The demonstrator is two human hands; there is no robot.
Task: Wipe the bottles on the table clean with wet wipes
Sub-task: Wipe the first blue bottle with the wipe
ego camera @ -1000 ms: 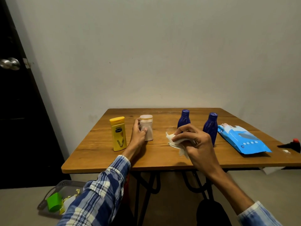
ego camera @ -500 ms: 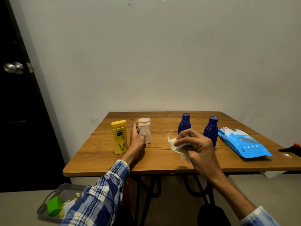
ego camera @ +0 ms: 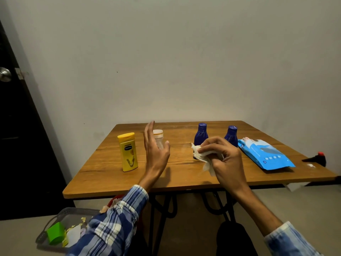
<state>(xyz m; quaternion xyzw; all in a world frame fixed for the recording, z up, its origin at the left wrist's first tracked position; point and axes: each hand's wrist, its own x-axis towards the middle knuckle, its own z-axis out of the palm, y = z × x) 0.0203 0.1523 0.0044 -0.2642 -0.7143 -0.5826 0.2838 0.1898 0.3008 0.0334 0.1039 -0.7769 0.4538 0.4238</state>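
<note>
We logged the left grip as released, fingers spread, raised in front of the pale bottle, with the yellow bottle just left of it. The right grip grasped a crumpled wet wipe and partly hid the left blue bottle. The right blue bottle stood beside that one, and the wipes pack lay further right. Bare counter ran along the near edge. A black object sat at the right edge.

I read this as a plain room in a home: a bare pale wall, a dark door with a round metal knob at the left edge, a small wooden table bearing a yellow lotion bottle, and a grey plastic basket of scraps on the floor, lower left.
</note>
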